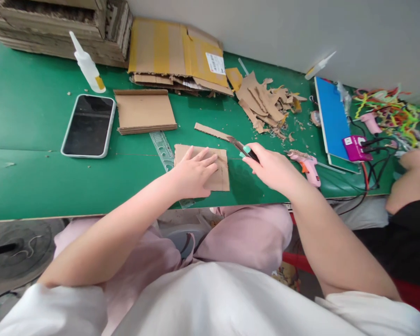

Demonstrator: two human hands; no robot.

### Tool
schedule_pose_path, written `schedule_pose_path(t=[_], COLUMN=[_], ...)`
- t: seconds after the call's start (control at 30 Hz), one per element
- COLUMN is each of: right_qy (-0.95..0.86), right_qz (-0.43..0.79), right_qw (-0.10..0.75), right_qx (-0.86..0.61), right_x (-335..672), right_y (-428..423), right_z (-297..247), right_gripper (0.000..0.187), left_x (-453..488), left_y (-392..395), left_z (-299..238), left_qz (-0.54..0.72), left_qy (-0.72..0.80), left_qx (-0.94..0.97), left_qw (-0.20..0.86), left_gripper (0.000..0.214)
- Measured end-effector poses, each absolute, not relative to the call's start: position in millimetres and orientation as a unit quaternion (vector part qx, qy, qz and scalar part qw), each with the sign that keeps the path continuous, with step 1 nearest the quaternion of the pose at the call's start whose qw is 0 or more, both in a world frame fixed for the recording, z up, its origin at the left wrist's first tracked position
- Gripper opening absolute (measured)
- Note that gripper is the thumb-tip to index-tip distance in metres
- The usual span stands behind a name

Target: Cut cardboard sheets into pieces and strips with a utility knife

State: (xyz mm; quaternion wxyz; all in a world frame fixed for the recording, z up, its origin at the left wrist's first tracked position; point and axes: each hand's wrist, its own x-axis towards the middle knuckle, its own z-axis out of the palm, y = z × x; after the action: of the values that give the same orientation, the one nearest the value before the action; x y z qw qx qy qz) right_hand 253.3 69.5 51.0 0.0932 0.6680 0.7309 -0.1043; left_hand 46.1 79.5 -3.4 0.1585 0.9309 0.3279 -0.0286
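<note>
My left hand [193, 173] lies flat with fingers spread on a brown cardboard piece [221, 173] on the green table [38, 177]. My right hand [271, 169] is closed around a utility knife [241, 148], its blade pointing up-left just beyond the cardboard's top right corner. A narrow cardboard strip [212, 131] lies beyond the blade. A clear ruler [163, 150] lies just left of the cardboard piece.
A phone [88, 125], a glue bottle [87, 66], a cardboard stack [144, 111] and flattened boxes [177, 53] lie farther back. Cardboard scraps [264, 102], a pink glue gun [308, 167], a blue board [332, 116] and pipe cleaners [392, 109] are right. Another person's arm [409, 182] rests at the right edge.
</note>
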Motion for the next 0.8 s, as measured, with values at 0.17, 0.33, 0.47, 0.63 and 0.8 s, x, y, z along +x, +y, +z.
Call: schedule_pose_path(t=[0.17,0.33,0.47,0.63,0.8], right_qy=[0.732,0.707,0.686,0.678,0.773], right_qz=[-0.146,-0.310,-0.338,-0.388,-0.136], right_qw=[0.057,-0.018,-0.046,-0.036,0.098], right_qx=[0.663,0.635,0.643,0.624,0.612], right_x=[269,260,253,254,269], right_y=[78,85,75,54,49], right_z=[45,30,27,31,35], right_gripper=[0.025,0.021,0.019,0.020,0.030], left_x=[35,34,29,30,46], left_y=[88,89,91,88,73], left_z=[12,16,15,6,-13], left_qz=[-0.104,-0.120,-0.081,0.020,0.089], left_qy=[0.272,0.205,0.240,0.328,0.353], left_qx=[0.938,0.942,0.941,0.934,0.928], left_qw=[0.189,0.235,0.223,0.140,0.083], left_gripper=[0.059,0.056,0.049,0.029,0.053])
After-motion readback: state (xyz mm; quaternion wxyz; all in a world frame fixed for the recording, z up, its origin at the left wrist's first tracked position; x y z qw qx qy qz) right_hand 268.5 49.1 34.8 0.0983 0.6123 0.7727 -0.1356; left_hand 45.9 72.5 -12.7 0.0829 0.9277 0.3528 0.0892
